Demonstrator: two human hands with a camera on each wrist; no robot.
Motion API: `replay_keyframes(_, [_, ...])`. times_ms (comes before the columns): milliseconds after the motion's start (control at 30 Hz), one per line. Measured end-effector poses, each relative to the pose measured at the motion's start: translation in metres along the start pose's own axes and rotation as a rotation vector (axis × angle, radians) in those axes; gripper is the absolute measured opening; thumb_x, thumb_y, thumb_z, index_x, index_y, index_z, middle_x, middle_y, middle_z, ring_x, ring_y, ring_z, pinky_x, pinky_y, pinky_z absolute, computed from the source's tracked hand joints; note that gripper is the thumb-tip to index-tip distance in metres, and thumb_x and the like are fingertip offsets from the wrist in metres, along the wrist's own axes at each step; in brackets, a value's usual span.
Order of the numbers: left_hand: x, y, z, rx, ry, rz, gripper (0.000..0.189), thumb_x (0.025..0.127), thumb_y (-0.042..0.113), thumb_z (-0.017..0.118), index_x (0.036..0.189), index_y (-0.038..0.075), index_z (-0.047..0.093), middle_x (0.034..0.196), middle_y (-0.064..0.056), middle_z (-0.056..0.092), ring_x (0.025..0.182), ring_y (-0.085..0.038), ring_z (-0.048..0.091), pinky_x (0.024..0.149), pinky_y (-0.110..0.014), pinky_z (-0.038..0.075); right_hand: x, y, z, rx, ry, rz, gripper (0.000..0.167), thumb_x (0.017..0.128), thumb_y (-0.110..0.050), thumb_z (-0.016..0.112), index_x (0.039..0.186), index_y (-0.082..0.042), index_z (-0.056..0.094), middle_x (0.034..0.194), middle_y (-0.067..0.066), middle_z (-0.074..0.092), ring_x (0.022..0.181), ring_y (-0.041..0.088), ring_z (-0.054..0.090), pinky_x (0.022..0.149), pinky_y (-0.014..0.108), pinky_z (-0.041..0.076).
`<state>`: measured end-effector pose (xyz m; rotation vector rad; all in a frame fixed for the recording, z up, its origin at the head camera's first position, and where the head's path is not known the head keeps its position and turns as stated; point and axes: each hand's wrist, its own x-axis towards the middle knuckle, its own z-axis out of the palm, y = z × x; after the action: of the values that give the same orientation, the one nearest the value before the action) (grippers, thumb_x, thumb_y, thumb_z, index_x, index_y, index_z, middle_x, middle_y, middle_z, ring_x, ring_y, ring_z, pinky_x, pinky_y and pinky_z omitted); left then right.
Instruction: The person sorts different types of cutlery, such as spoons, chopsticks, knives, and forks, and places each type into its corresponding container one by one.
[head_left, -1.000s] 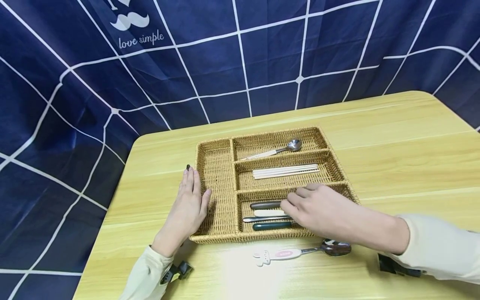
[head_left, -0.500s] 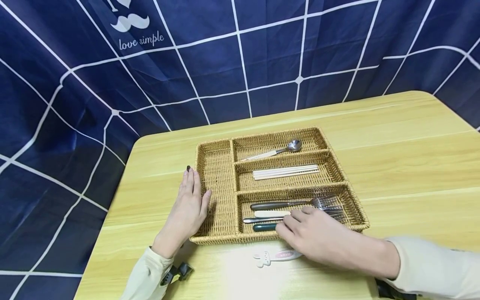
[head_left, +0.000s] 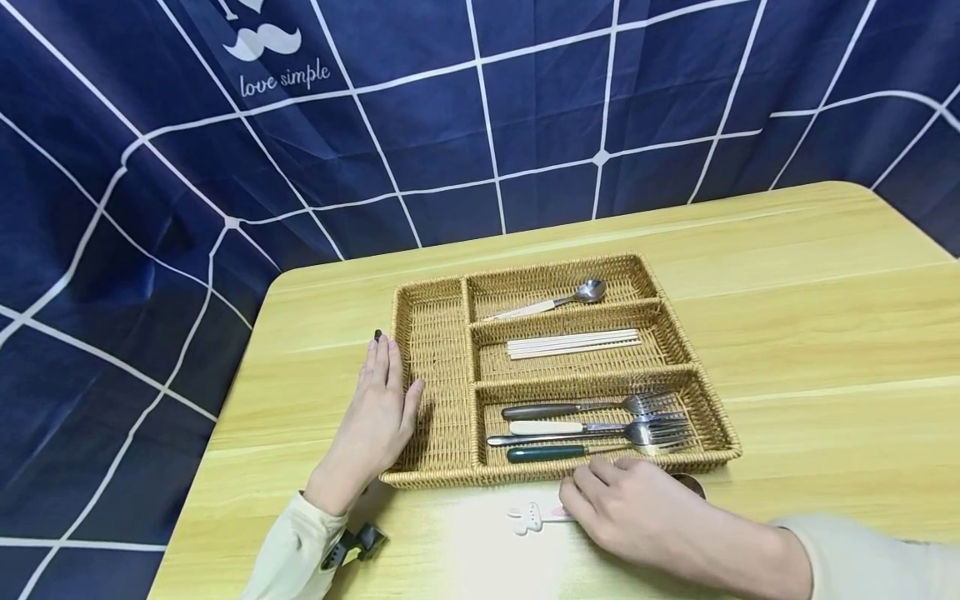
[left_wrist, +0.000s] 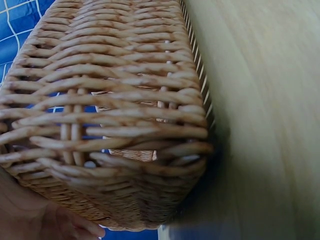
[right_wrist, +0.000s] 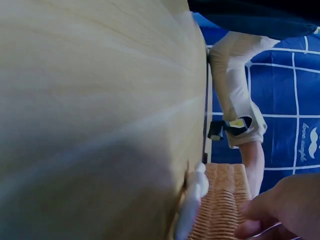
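Observation:
My left hand (head_left: 367, 433) lies with straight fingers along the left wall of a wicker cutlery tray (head_left: 431, 478); in the left wrist view its fingers (left_wrist: 65, 222) show beside the weave. A spoon with a white rabbit-shaped handle end (head_left: 527, 518) lies on the table before the tray. Over its middle is my right hand (head_left: 637, 508), hiding most of it; part of the bowl peeks out behind. In the right wrist view, a gap separates the bent fingers from the spoon's handle (right_wrist: 190, 210). Several forks, one with a dark green handle (head_left: 546, 453), fill the front compartment.
White chopsticks (head_left: 572, 342) lie in the middle compartment, and a white-handled spoon (head_left: 534, 307) in the back one. The left compartment (head_left: 435, 358) shows bare wicker. A blue gridded cloth (head_left: 420, 125) hangs behind the wooden table (head_left: 817, 333).
My right hand has come out of the front compartment towards me, over the rabbit-handled spoon. The forks it covered now show. My left hand has stayed at the tray's wall.

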<state>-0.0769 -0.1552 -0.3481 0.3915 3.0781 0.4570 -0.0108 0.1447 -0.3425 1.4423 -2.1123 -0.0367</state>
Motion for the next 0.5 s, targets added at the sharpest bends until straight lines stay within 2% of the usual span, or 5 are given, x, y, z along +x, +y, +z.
replay_keyframes(167, [-0.001, 0.0, 0.001, -0.004, -0.002, -0.003, 0.067, 0.105, 0.033, 0.034, 0.147, -0.014, 0.011, 0.154, -0.033, 0.004, 0.144, -0.044, 0.003, 0.117, -0.054, 0.014, -0.006, -0.009, 0.007, -0.004, -0.034, 0.008, 0.049, 0.1, -0.004, 0.011, 0.077, -0.006, 0.054, 0.067, 0.001, 0.056, 0.052, 0.011, 0.047, 0.035, 0.016, 0.033])
replay_keyframes(333, [-0.001, -0.001, 0.001, -0.006, 0.004, 0.002, 0.067, 0.105, 0.034, 0.033, 0.147, -0.014, 0.011, 0.154, -0.034, 0.004, 0.144, -0.045, 0.003, 0.116, -0.054, 0.014, -0.012, -0.017, 0.011, -0.009, -0.09, 0.038, 0.049, 0.097, -0.002, 0.008, 0.077, -0.005, 0.053, 0.068, 0.002, 0.052, 0.055, 0.011, 0.041, 0.033, 0.016, 0.027])
replay_keyframes(500, [0.0, -0.001, 0.001, -0.009, 0.004, 0.007, 0.067, 0.105, 0.033, 0.034, 0.147, -0.015, 0.011, 0.154, -0.033, 0.002, 0.144, -0.044, 0.003, 0.117, -0.054, 0.013, -0.018, -0.024, 0.017, 0.001, -0.11, 0.077, 0.041, 0.091, 0.0, 0.013, 0.082, -0.006, 0.053, 0.072, 0.002, 0.052, 0.062, 0.014, 0.045, 0.045, 0.02, 0.039])
